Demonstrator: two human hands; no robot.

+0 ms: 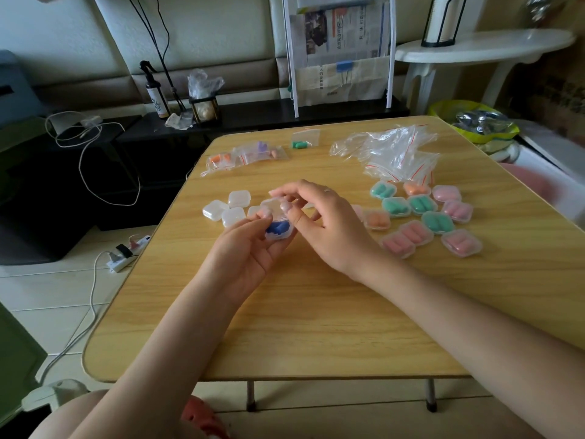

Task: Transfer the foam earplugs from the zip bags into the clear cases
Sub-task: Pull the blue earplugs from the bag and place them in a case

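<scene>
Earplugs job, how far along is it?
Mostly done: about a dozen filled cases sit at right beside a pile of empty bags. In hand: the left hand holds a case of blue earplugs while the right hand works its lid. Left: four full bags and the empty cases.

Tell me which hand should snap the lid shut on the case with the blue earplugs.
Right. The left hand already cradles the open case holding the blue earplugs, so it is occupied. The right hand has its fingertips on the raised lid, placed to press it down.
</scene>
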